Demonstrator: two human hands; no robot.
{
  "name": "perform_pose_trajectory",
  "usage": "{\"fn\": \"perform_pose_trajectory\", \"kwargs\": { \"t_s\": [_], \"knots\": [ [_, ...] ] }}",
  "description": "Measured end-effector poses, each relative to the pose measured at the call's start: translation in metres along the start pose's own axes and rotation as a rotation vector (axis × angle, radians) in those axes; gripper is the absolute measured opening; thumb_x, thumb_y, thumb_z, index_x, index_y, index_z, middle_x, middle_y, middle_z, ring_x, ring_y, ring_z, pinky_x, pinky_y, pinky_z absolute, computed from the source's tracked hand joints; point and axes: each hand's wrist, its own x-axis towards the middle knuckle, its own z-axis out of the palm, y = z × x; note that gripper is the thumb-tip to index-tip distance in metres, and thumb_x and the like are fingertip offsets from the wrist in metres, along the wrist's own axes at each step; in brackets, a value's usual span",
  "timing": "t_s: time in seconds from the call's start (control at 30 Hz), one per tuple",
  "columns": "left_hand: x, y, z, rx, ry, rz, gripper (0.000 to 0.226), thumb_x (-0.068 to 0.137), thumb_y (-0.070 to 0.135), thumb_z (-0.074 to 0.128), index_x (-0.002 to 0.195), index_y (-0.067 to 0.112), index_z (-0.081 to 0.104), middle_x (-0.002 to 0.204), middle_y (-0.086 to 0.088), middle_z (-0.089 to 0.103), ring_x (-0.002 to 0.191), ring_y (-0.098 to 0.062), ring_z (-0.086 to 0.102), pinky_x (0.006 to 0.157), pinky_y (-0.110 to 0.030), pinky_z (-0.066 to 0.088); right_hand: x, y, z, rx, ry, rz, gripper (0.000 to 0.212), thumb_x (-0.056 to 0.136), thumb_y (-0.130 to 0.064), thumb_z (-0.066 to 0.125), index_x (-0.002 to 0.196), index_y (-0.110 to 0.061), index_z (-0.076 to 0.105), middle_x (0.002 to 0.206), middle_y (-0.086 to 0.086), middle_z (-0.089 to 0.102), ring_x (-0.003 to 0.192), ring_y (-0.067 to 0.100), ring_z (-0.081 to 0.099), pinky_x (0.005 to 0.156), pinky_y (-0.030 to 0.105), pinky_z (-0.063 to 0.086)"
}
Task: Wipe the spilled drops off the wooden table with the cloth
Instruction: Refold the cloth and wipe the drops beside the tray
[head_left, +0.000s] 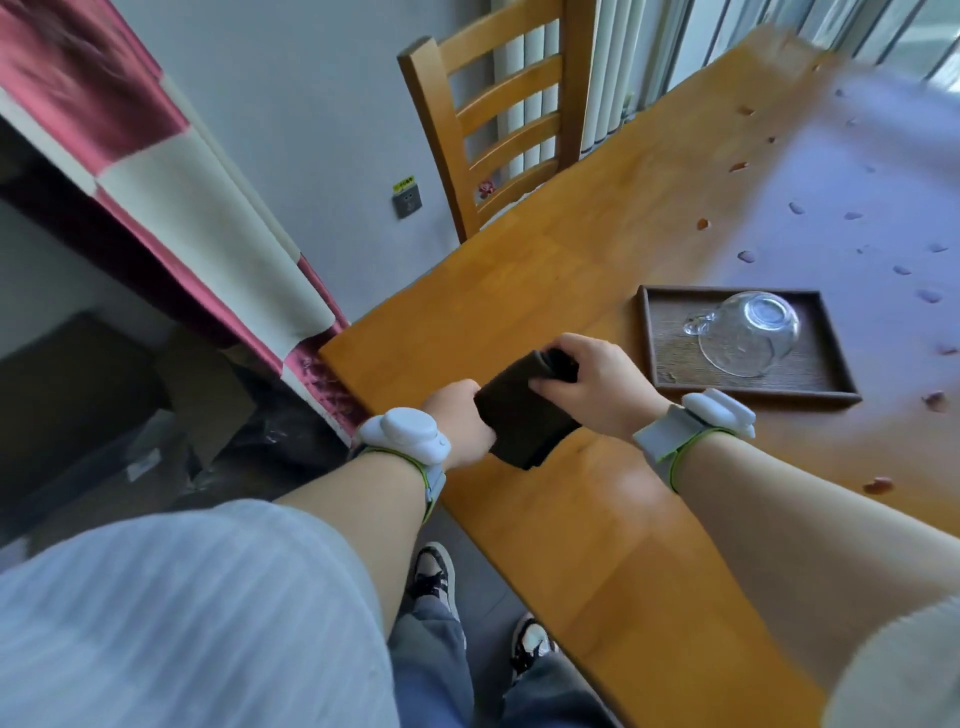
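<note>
A dark brown folded cloth (524, 415) is held between both hands just above the near left corner of the wooden table (519, 270). My left hand (460, 421) grips its lower left edge. My right hand (597, 379) pinches its upper right end. Several spilled drops (748, 256) are scattered over the right side of the table, some reddish, some pale in the window glare. One reddish drop (878, 486) lies near the front edge under my right forearm.
A dark rectangular tray (670, 364) lies right of my hands with a clear glass cup (748, 332) upside down on it. A wooden chair (498, 119) stands at the table's far left side. A red and cream curtain (171, 197) hangs left.
</note>
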Motion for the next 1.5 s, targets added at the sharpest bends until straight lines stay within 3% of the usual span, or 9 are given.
{"fn": "perform_pose_trajectory", "kwargs": {
  "t_s": [0.33, 0.43, 0.67, 0.9, 1.0, 1.1, 1.23, 1.37, 1.5],
  "knots": [
    [-0.064, -0.024, -0.005, -0.099, 0.136, -0.030, 0.016, 0.092, 0.023, 0.053, 0.099, 0.011, 0.062, 0.097, -0.011, 0.066, 0.089, -0.032, 0.062, 0.066, -0.031, 0.042, -0.050, -0.019, 0.006, 0.067, 0.074, 0.134, 0.014, 0.090, -0.035, 0.065, 0.096, -0.022, 0.064, 0.088, -0.001, 0.066, 0.084, 0.017, 0.063, 0.072, 0.038, 0.056],
    [-0.079, -0.038, 0.006, -0.140, 0.140, -0.032, 0.020, 0.093, 0.029, 0.055, 0.108, 0.017, 0.061, 0.104, -0.004, 0.064, 0.087, -0.025, 0.058, 0.068, -0.029, 0.040, -0.069, -0.028, 0.013, 0.054, 0.090, 0.149, 0.012, 0.090, -0.033, 0.066, 0.097, -0.023, 0.064, 0.087, -0.004, 0.066, 0.085, 0.016, 0.062, 0.074, 0.036, 0.054],
    [-0.109, -0.043, 0.022, -0.202, 0.182, -0.038, 0.021, 0.092, 0.022, 0.054, 0.110, 0.016, 0.063, 0.108, -0.005, 0.066, 0.095, -0.025, 0.060, 0.073, -0.029, 0.043, -0.109, -0.042, 0.020, 0.009, 0.080, 0.185, 0.011, 0.091, -0.032, 0.065, 0.096, -0.022, 0.063, 0.088, -0.003, 0.066, 0.085, 0.017, 0.063, 0.076, 0.037, 0.053],
    [-0.132, -0.007, 0.027, -0.119, 0.240, -0.019, 0.039, 0.091, 0.026, 0.055, 0.130, 0.021, 0.051, 0.130, -0.005, 0.046, 0.109, -0.028, 0.055, 0.083, -0.034, 0.045, -0.135, -0.038, -0.006, -0.049, 0.066, 0.194, 0.019, 0.089, -0.035, 0.067, 0.099, -0.020, 0.064, 0.088, -0.002, 0.066, 0.084, 0.018, 0.062, 0.075, 0.035, 0.053],
    [-0.138, 0.018, 0.034, -0.184, 0.205, 0.085, 0.033, 0.088, 0.035, 0.062, 0.118, 0.023, 0.056, 0.116, 0.002, 0.057, 0.101, -0.021, 0.059, 0.077, -0.029, 0.046, -0.140, -0.027, -0.021, 0.007, 0.044, 0.204, 0.022, 0.088, -0.038, 0.069, 0.099, -0.020, 0.065, 0.089, 0.000, 0.068, 0.083, 0.018, 0.065, 0.072, 0.034, 0.056],
    [-0.141, 0.046, 0.048, -0.327, 0.035, 0.149, 0.042, 0.081, 0.047, 0.072, 0.114, 0.025, 0.059, 0.104, 0.007, 0.064, 0.094, -0.015, 0.062, 0.079, -0.028, 0.051, -0.144, -0.013, -0.031, 0.082, 0.045, 0.226, 0.023, 0.086, -0.037, 0.072, 0.093, -0.016, 0.067, 0.086, 0.005, 0.070, 0.077, 0.020, 0.066, 0.064, 0.033, 0.054],
    [-0.143, 0.106, 0.087, -0.439, 0.017, 0.106, 0.058, 0.072, 0.052, 0.080, 0.117, 0.022, 0.058, 0.105, 0.007, 0.066, 0.095, -0.013, 0.063, 0.083, -0.030, 0.053, -0.157, 0.030, -0.060, 0.391, -0.022, 0.307, 0.026, 0.089, -0.034, 0.072, 0.098, -0.009, 0.070, 0.090, 0.013, 0.073, 0.082, 0.028, 0.072, 0.076, 0.045, 0.062],
    [-0.141, 0.159, 0.124, -0.446, 0.095, 0.029, 0.031, 0.080, 0.032, 0.077, 0.104, 0.017, 0.065, 0.096, 0.000, 0.070, 0.092, -0.021, 0.065, 0.083, -0.037, 0.055, -0.171, 0.074, -0.094, 0.581, -0.159, 0.335, 0.032, 0.095, -0.041, 0.062, 0.105, -0.012, 0.072, 0.096, 0.011, 0.075, 0.080, 0.026, 0.075, 0.076, 0.038, 0.061],
    [-0.142, 0.191, 0.143, -0.492, 0.157, -0.048, 0.009, 0.085, 0.018, 0.065, 0.094, 0.017, 0.068, 0.088, -0.002, 0.070, 0.084, -0.023, 0.064, 0.074, -0.034, 0.051, -0.177, 0.102, -0.121, 0.625, -0.254, 0.322, 0.029, 0.099, -0.038, 0.057, 0.114, -0.016, 0.070, 0.100, 0.011, 0.075, 0.084, 0.025, 0.074, 0.077, 0.036, 0.059]
  ]
}}
